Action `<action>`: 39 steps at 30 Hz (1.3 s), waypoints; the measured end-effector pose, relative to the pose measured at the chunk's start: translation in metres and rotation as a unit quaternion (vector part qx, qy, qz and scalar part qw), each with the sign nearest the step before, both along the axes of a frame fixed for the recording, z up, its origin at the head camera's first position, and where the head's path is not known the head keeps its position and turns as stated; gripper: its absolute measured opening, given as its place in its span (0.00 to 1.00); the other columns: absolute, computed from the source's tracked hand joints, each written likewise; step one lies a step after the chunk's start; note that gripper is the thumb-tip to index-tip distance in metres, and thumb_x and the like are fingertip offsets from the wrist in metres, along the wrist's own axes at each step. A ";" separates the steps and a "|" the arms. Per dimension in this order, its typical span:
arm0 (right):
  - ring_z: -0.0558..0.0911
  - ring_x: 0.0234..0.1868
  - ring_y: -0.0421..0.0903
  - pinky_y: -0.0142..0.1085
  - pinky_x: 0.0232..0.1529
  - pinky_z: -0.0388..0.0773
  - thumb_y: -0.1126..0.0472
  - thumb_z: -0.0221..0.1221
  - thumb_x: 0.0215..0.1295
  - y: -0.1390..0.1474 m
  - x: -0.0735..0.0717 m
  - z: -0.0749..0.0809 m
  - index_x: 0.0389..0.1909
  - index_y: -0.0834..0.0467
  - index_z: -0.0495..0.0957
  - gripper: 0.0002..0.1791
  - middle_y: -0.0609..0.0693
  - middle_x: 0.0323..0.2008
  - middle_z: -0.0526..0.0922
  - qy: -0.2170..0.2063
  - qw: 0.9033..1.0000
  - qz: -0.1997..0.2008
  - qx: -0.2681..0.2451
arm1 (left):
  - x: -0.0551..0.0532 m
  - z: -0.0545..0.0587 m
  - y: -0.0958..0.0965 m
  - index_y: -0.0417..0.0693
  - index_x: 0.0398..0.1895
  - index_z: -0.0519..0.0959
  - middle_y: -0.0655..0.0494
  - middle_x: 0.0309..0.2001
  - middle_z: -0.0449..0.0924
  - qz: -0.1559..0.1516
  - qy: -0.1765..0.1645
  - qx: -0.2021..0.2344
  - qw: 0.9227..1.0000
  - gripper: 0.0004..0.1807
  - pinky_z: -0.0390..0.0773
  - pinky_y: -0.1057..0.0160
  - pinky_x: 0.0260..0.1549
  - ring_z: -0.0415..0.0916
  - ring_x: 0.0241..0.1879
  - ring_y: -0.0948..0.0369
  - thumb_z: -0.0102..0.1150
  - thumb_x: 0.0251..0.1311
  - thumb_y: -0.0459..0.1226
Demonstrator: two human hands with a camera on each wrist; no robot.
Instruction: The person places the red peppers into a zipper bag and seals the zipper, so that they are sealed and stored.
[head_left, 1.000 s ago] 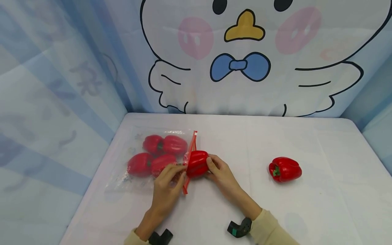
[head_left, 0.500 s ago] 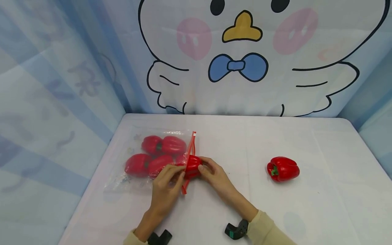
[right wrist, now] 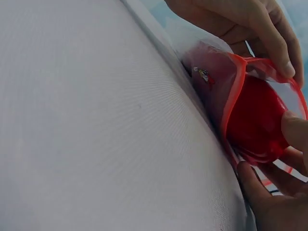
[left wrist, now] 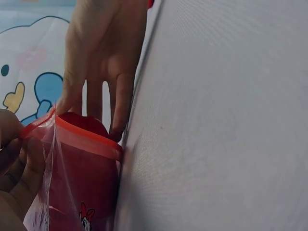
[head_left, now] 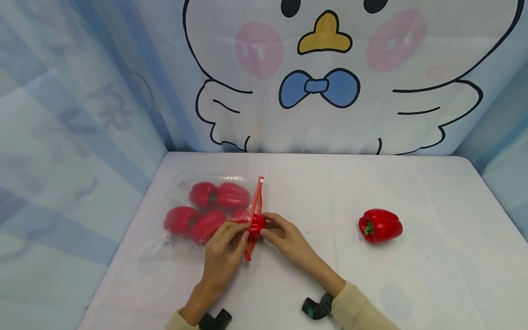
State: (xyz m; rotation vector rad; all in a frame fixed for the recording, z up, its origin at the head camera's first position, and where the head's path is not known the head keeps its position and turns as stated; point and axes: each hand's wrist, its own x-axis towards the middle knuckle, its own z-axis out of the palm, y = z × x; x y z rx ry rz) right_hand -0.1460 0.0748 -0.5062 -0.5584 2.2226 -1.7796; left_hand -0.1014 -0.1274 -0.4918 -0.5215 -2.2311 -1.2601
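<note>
A clear zip bag (head_left: pixel 261 188) with a red zip edge lies on its side, several red bell peppers (head_left: pixel 233 195) showing through its plastic. My left hand (head_left: pixel 222 252) pinches the zip edge of the bag's mouth between thumb and fingers. In that mouth sits another red bell pepper (right wrist: pixel 257 120), mostly inside, its outer end sticking out. My right hand (head_left: pixel 290 240) grips this end, thumb on one side and fingers around the other. A small cartoon print (right wrist: pixel 204 76) marks the bag in the right wrist view.
One more red bell pepper (head_left: pixel 381 226) lies on the white table (head_left: pixel 445 275) at the right, stem end facing left. Behind the table hangs a cartoon-printed cloth (head_left: pixel 321 128), and a blue-white curtain (head_left: pixel 82 183) borders the left side.
My right hand has moved left, pushing the held bell pepper deeper into the bag. The lower peppers inside have shifted slightly left. My left hand stays at the bag's edge.
</note>
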 end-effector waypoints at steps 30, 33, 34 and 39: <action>0.86 0.55 0.62 0.29 0.52 0.85 0.70 0.61 0.72 -0.033 -0.015 -0.003 0.65 0.68 0.71 0.22 0.69 0.55 0.83 0.014 0.997 0.042 -0.068 | -0.004 0.000 -0.005 0.41 0.51 0.86 0.51 0.41 0.84 -0.006 0.026 0.016 1.000 0.19 0.78 0.79 0.39 0.78 0.35 0.62 0.71 0.56 0.21; 0.86 0.57 0.63 0.30 0.55 0.84 0.71 0.59 0.72 -0.032 -0.014 -0.004 0.66 0.68 0.71 0.23 0.69 0.57 0.83 0.011 0.997 0.053 -0.060 | -0.004 -0.002 -0.006 0.42 0.51 0.86 0.51 0.41 0.83 -0.007 0.023 0.016 1.000 0.19 0.79 0.79 0.39 0.79 0.35 0.63 0.71 0.57 0.21; 0.86 0.57 0.62 0.30 0.56 0.84 0.71 0.59 0.73 -0.032 -0.014 -0.005 0.66 0.68 0.72 0.23 0.69 0.57 0.84 0.012 0.997 0.054 -0.055 | -0.004 -0.002 -0.006 0.43 0.52 0.86 0.51 0.41 0.83 -0.007 0.020 0.016 1.000 0.20 0.79 0.79 0.39 0.79 0.36 0.63 0.71 0.57 0.21; 0.87 0.56 0.56 0.30 0.57 0.83 0.68 0.60 0.74 -0.029 -0.013 -0.006 0.63 0.65 0.77 0.18 0.64 0.56 0.86 0.034 0.997 0.058 -0.036 | -0.005 -0.005 -0.004 0.44 0.53 0.86 0.51 0.42 0.84 -0.008 0.016 0.016 1.000 0.21 0.79 0.79 0.40 0.78 0.36 0.63 0.71 0.56 0.21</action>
